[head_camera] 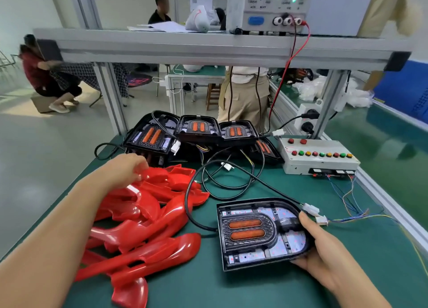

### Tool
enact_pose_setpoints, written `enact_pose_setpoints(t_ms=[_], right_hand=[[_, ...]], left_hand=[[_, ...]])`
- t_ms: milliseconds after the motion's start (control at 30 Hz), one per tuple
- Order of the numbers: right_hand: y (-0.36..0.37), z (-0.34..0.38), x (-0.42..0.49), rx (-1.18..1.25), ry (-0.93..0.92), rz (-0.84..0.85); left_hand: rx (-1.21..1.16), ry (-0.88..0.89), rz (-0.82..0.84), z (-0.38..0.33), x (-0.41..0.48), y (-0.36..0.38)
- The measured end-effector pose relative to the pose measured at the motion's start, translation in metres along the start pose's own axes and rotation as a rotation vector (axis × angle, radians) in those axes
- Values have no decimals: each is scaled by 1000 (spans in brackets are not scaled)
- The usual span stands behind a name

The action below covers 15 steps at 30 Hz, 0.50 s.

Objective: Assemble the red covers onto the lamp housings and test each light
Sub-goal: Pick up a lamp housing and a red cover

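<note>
Grey bench PSU w/ green LED lit sits on the alu.-profile shelf — loose papers and a white plastic bag beside it. Behind: person in beige trousers standing, brown wooden stool just beside, person in red top crouching.

Green bench carries red covers, lamp housings (stacked), switch box

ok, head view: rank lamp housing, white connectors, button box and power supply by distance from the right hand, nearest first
1. Lamp housing: held in the right hand, near right of the bench.
2. White connectors: just beyond that hand, on the cable ends.
3. Button box: far right of the bench.
4. Power supply: up on the shelf, farthest.
</note>
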State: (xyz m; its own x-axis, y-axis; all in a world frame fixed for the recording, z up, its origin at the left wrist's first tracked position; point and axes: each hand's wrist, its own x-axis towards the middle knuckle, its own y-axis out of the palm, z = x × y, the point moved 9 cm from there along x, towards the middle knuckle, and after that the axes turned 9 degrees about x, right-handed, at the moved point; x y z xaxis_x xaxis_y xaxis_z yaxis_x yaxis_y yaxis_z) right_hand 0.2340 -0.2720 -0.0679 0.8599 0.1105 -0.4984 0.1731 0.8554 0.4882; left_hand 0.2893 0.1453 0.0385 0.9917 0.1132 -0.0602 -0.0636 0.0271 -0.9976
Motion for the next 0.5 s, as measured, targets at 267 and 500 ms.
enact_pose_setpoints(t_ms=[267, 500], right_hand=[[12, -11, -7, 20, 15, 47], [15, -12, -10, 15, 20, 51]], left_hand=[[-283, 28, -77, 10, -5, 4], [-470, 3, -225, 17, -6, -10]])
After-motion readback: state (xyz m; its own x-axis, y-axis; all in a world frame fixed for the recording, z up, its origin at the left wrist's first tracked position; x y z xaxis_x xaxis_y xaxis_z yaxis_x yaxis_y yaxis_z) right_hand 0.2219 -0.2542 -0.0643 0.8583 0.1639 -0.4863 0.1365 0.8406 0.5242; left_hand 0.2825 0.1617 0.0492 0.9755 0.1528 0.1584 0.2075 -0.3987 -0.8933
